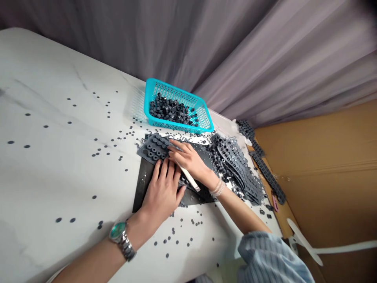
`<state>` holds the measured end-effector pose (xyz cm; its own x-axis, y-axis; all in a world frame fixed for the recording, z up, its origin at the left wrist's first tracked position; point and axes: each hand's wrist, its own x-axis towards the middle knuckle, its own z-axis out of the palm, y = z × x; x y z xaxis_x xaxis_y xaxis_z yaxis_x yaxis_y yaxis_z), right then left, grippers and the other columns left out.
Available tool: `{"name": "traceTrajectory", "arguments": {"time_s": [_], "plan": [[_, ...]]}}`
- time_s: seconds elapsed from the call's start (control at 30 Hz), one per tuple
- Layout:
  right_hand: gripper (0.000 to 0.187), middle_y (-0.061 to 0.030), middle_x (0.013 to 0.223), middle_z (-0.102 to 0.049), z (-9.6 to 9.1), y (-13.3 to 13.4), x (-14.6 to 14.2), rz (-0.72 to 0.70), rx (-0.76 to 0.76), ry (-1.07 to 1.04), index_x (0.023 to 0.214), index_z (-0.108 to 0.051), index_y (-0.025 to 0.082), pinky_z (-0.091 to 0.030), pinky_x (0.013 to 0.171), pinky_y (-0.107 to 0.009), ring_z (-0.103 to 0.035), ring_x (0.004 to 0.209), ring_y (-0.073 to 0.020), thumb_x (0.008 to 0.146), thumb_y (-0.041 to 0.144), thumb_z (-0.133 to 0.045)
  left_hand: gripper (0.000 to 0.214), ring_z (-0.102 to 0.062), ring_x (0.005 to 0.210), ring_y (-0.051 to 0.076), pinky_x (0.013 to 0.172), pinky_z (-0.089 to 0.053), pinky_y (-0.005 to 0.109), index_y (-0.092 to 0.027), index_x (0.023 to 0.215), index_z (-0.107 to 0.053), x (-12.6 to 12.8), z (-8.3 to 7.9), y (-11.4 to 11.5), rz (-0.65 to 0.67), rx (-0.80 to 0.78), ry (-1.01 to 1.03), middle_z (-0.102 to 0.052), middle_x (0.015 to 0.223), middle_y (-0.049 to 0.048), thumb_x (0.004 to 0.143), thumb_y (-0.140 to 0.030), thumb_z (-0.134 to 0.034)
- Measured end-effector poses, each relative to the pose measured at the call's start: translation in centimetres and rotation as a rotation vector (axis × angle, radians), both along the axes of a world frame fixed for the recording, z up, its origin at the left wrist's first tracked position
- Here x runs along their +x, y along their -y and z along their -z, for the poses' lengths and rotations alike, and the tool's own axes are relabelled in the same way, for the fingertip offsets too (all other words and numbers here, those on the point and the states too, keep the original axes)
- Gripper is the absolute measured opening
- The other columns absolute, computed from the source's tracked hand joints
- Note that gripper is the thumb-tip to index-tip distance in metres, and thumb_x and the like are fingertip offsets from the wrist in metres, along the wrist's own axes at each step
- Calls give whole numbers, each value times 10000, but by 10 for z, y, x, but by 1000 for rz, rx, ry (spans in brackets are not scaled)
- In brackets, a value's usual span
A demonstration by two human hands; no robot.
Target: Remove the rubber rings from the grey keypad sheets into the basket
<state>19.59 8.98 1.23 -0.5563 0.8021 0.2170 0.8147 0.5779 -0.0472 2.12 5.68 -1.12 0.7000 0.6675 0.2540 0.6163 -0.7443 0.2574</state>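
A dark grey moulded rubber sheet (155, 147) with rows of round raised parts lies on a black mat (144, 181). My left hand (161, 190) rests flat on the sheet's near part, fingers stretched out and slightly apart. Just beyond it, my right hand (191, 159) is closed around a slim white stick-like tool (188, 177), whose near end points back toward me. The tool's far end is hidden by my fingers at the sheet. Part of the sheet also shows between my two hands.
A turquoise basket (180, 127) holding many small black rubber pieces stands behind the mat. To the right lie stacked grey sheets (240, 169) among loose pieces. Small dark discs (94, 197) are scattered over the white table (38, 184). A cardboard panel (330, 169) stands at the right.
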Motion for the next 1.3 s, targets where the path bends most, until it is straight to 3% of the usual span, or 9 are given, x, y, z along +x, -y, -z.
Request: {"name": "traceTrajectory", "arguments": {"time_s": [0.07, 0.17, 0.23, 0.37, 0.57, 1.17, 1.23, 1.3], "plan": [[217, -131, 1287, -672, -3, -9, 4, 29, 39, -4, 1040, -615, 202, -463, 1053, -470, -412, 1436, -232, 1022, 163, -402, 605, -440, 1380, 406, 1170, -292, 558, 4, 1394, -527, 0, 0, 0, -5, -1, 4, -509, 1447, 289, 962, -404, -414], [206, -130, 1231, -694, -2, -24, 12, 206, 175, -139, 1039, -609, 208, -472, 1039, -493, -432, 1422, -246, 1025, 190, -404, 586, -434, 1383, 413, 1169, -293, 561, -26, 1397, -541, 0, -1, 0, -2, -12, 5, -500, 1461, 277, 962, -400, -418], [178, -116, 1226, -694, 2, -27, 16, 265, 187, -224, 1058, -615, 215, -478, 1042, -502, -415, 1434, -255, 1017, 222, -442, 585, -435, 1380, 420, 1162, -302, 564, -27, 1390, -552, -1, -2, 0, 0, -20, 2, -502, 1458, 280, 961, -403, -421], [179, -101, 1321, -645, 9, -15, 18, 242, 53, -262, 1100, -639, 225, -480, 1072, -493, -416, 1433, -256, 999, 258, -494, 591, -434, 1382, 415, 1160, -305, 561, -30, 1389, -554, -1, -2, 0, -9, -19, 1, -500, 1464, 273, 962, -416, -415], [191, -98, 1282, -677, 9, 5, 12, 189, 6, -256, 1112, -648, 220, -478, 1069, -498, -444, 1414, -247, 999, 244, -496, 611, -422, 1393, 407, 1169, -295, 555, -14, 1407, -524, 0, -1, 0, -7, -22, -9, -500, 1462, 277, 966, -417, -397], [200, -138, 1275, -674, 8, -3, 4, 116, -13, -119, 1081, -628, 191, -470, 1025, -481, -444, 1410, -263, 1015, 206, -439, 615, -424, 1392, 410, 1172, -289, 553, -11, 1416, -511, 0, 0, 1, -2, -7, -3, -486, 1472, 283, 972, -418, -391], [206, -143, 1263, -675, 11, -9, 8, 178, 10, -194, 1052, -620, 196, -476, 1021, -466, -492, 1369, -256, 1021, 223, -418, 606, -433, 1383, 419, 1166, -295, 562, -13, 1403, -529, 0, -1, 0, 1, -11, -10, -487, 1466, 293, 969, -416, -401], [210, -133, 1243, -679, 15, -15, 16, 346, 80, -363, 1038, -608, 210, -491, 1018, -448, -560, 1296, -241, 1024, 266, -406, 598, -443, 1374, 425, 1158, -306, 566, -20, 1396, -542, 0, -2, 0, 1, -15, -23, -492, 1460, 297, 964, -414, -420]]}}
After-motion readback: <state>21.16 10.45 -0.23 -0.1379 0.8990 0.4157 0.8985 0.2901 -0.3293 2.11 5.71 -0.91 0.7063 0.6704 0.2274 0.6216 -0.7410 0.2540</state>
